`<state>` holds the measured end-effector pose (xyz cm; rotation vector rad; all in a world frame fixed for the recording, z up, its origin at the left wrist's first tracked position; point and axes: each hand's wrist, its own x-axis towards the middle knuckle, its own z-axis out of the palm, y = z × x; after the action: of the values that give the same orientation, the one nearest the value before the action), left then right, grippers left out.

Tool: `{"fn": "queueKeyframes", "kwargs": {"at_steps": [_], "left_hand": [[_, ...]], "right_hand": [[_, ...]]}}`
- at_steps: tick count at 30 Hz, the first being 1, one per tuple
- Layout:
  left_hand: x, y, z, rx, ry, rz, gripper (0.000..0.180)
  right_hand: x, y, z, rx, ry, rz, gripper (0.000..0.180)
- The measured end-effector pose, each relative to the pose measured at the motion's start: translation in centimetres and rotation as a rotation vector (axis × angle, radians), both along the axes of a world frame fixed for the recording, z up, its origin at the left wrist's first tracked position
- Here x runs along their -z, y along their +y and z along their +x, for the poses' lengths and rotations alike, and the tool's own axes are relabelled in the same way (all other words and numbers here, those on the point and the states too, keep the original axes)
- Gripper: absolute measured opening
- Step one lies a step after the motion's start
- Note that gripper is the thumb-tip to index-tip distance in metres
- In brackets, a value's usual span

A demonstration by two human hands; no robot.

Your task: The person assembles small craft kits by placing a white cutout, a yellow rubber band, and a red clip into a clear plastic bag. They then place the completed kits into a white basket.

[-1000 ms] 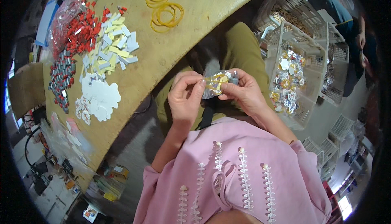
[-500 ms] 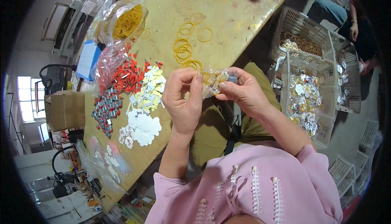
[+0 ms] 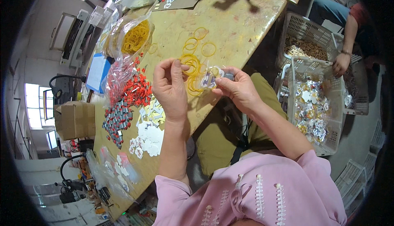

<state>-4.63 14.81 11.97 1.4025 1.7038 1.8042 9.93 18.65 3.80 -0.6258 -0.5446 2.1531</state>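
My right hand (image 3: 240, 88) is closed on a small clear plastic bag (image 3: 212, 77) with white and grey pieces inside, pinched between thumb and fingers above the table's edge. To its left, my left hand (image 3: 171, 88) is held with thumb and fingers drawn together. Its fingertips are beside a row of yellow rubber bands (image 3: 191, 64) on the table, and whether they grip one is hidden. Left of that hand lie red-tipped grey pieces (image 3: 137, 88), pale yellow and white strips (image 3: 152, 113) and white flower-shaped cards (image 3: 150, 137).
A plastic bag of yellow rubber bands (image 3: 136, 37) lies on the table (image 3: 234, 25). At the right stand white crates (image 3: 292, 98) with filled small bags. A co-worker's hand (image 3: 341, 64) rests by a crate. A cardboard box (image 3: 75, 120) is at the left.
My left hand has come away from the small bag and moved left to the rubber bands. The right hand keeps the bag. The co-worker's hand has reached down to the crate.
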Motion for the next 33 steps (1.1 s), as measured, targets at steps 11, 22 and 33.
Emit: {"fn": "queueKeyframes", "kwargs": {"at_steps": [11,22,33], "left_hand": [[1.3,1.7,-4.3,-0.046,0.037,-0.134,0.014],[2.0,-0.5,-1.2,0.195,0.012,-0.307,0.015],[1.4,-0.8,0.2,0.203,-0.329,-0.229,0.004]], "right_hand": [[0.1,0.2,0.2,-0.012,0.031,-0.018,0.03],[-0.9,-0.2,0.3,0.0,-0.029,0.019,0.031],[-0.5,-0.5,0.5,-0.006,-0.071,0.047,0.034]]}}
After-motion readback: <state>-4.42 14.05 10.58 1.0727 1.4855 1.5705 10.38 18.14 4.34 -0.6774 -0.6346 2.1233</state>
